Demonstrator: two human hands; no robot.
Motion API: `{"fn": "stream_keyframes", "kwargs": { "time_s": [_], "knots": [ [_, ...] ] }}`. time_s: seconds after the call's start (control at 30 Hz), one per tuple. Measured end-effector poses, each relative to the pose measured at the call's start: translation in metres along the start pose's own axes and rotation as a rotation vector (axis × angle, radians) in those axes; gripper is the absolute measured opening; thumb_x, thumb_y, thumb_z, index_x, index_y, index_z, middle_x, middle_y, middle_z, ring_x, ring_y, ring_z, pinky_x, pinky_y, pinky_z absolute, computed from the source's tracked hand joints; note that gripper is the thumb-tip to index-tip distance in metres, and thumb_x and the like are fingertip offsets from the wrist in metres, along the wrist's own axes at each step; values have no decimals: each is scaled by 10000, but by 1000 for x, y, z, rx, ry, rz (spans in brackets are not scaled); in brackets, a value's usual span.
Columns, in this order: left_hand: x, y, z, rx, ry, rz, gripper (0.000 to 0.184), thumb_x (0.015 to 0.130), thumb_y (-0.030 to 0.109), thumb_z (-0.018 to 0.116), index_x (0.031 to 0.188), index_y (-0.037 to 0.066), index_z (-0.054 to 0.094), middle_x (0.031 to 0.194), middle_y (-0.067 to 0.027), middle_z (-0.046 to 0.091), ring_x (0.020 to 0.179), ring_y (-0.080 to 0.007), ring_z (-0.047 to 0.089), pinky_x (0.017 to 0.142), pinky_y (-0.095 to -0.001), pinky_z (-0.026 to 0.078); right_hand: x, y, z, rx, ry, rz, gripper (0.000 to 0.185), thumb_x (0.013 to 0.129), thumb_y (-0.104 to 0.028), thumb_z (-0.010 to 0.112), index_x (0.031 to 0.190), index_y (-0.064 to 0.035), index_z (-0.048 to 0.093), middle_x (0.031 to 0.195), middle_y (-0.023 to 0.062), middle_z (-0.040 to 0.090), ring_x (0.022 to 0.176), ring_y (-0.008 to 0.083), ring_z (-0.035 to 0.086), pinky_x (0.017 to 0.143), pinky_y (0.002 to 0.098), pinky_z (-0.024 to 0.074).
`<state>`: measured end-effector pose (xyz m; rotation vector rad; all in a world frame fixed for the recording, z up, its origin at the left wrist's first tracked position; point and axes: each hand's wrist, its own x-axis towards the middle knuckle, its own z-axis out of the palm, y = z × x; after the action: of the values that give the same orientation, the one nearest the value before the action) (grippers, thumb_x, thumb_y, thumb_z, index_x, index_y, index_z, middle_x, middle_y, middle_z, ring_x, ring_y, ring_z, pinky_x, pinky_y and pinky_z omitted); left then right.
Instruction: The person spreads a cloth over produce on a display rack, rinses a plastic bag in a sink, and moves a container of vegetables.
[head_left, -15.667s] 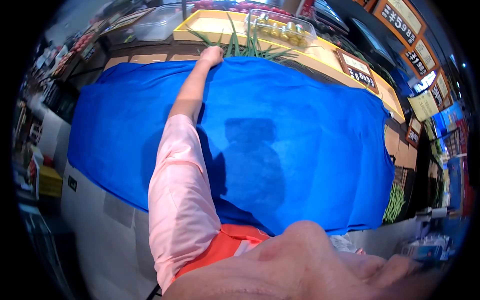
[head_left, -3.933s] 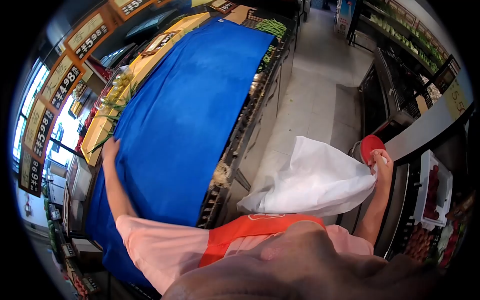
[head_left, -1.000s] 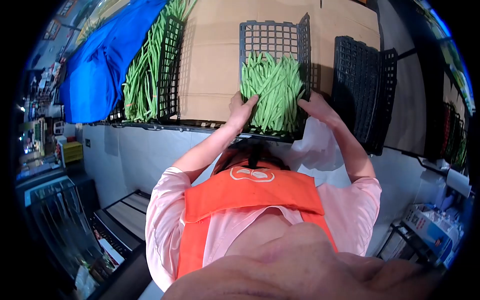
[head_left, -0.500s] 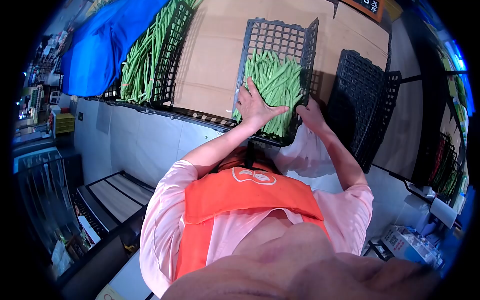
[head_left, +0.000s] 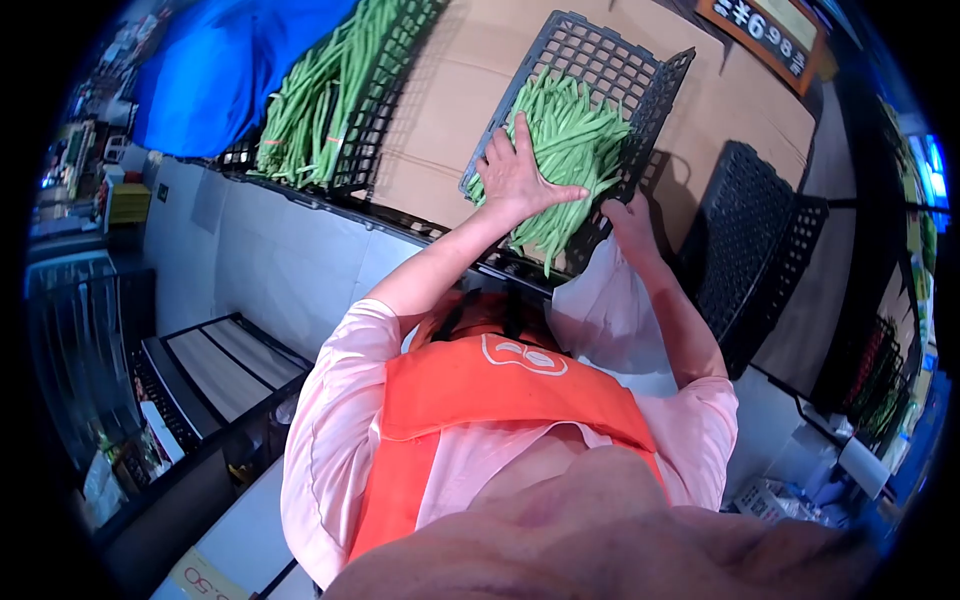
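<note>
Short green beans (head_left: pixel 575 130) lie heaped in a black mesh crate (head_left: pixel 610 60) that stands turned on the cardboard. My left hand (head_left: pixel 522 180) rests on the heap, its thumb and fingers spread wide. At the crate's near right side, my right hand (head_left: pixel 630 222) has its fingers bent round the rim. A white plastic bag (head_left: pixel 612 305) hangs below my right hand. Long green beans (head_left: pixel 320 110) lie in another black crate at the left, partly under a blue cloth (head_left: pixel 200 80).
Brown cardboard (head_left: pixel 440 130) lines the stand between the crates. An empty-looking black crate (head_left: pixel 745 240) leans at the right. A price sign (head_left: pixel 765 35) stands at the top right. Below the stand's edge at the left is a dark shelf unit (head_left: pixel 230 370).
The bean crate has tilted clockwise, its far end swinging right. My left hand has moved from the crate's side onto the beans and spread out. The view has shifted too.
</note>
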<state>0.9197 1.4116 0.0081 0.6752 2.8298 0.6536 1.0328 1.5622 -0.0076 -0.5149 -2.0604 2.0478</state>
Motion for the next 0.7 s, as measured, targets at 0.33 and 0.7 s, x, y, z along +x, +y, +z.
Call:
{"fn": "stream_keyframes", "kwargs": {
  "time_s": [0.33, 0.7],
  "knots": [
    [44, -119, -64, 29, -7, -132, 1385, 421, 704, 738, 1425, 50, 45, 1355, -279, 236, 1250, -410, 271, 994, -515, 239, 68, -4, 133, -116, -12, -10, 390, 714, -83, 526, 1086, 33, 511, 864, 121, 625, 760, 189, 588, 702, 310, 458],
    [45, -156, -66, -66, 93, 48, 1335, 474, 666, 733, 1423, 63, 13, 1426, -258, 124, 1318, -412, 151, 987, -627, 210, 79, -11, 151, -252, -117, 90, 419, 728, -94, 508, 1123, 43, 477, 906, 150, 611, 813, 202, 589, 741, 310, 455]
  ]
}}
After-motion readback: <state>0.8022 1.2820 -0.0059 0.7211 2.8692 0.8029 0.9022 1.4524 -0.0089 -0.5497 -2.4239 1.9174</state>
